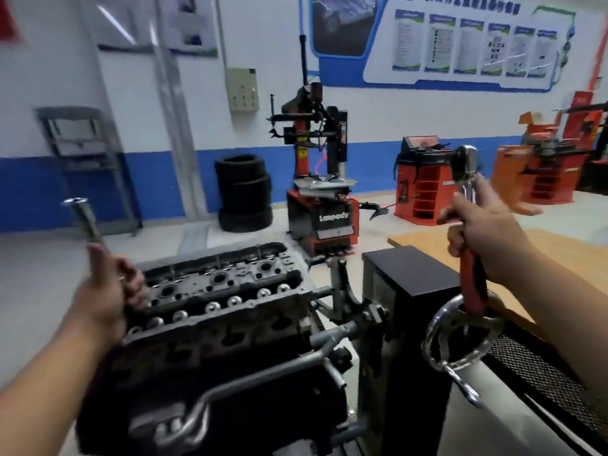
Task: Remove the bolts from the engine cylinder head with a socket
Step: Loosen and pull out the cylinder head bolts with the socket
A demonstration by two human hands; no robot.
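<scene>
Chrome glints on the long bolt that the left hand grips by its shank, lifted just above the cylinder head beneath it, while the right hand clenches the red-handled socket ratchet upright, likely parked clear between bolts.
</scene>
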